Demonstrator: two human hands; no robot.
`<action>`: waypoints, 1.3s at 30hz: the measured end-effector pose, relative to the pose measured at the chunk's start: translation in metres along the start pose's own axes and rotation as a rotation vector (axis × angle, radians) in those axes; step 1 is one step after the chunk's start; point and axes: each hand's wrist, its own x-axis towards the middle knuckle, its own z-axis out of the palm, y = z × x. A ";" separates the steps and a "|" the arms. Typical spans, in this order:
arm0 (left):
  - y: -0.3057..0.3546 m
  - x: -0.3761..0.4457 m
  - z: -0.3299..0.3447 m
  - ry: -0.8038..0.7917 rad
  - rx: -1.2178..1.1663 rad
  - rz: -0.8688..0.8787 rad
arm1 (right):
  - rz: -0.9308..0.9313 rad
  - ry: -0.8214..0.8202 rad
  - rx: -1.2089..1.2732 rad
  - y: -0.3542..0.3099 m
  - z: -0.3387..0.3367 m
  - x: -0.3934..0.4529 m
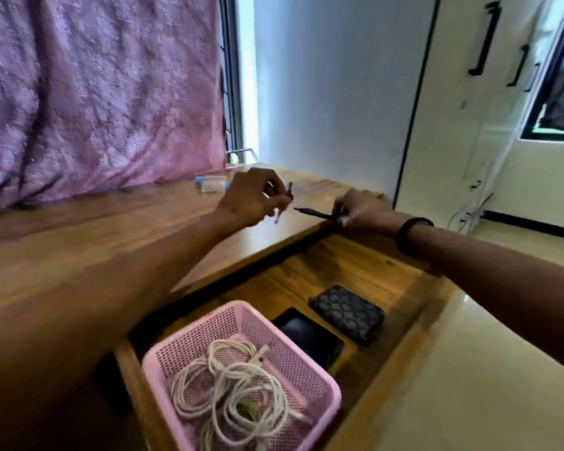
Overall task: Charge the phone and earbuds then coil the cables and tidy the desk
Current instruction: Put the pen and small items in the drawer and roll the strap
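My left hand [253,198] hovers over the far end of the wooden desk [95,229], fingers pinched on a thin pen [284,203] held nearly upright. My right hand [362,211], with a black band on the wrist, grips a dark pen [313,213] that lies level and points left, at the desk's front edge. Below, an open drawer [355,265] holds a pink mesh basket [189,340] with coiled white cables [232,388], a black phone [310,338] and a dark patterned wallet [347,312].
A small white and blue item [210,183] lies on the desk by the pink curtain [95,92]. White wardrobe doors [463,109] stand at the right, with white cords [479,203] hanging to the pale floor [485,385].
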 end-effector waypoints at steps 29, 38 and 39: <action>0.037 0.015 0.128 -0.227 0.166 0.060 | 0.378 -0.250 0.094 0.078 0.016 -0.053; -0.070 0.054 0.006 0.065 0.316 -0.315 | -0.158 0.377 0.135 -0.024 0.024 0.052; -0.087 0.056 -0.004 0.076 0.304 -0.380 | -0.164 0.352 0.155 -0.038 0.032 0.065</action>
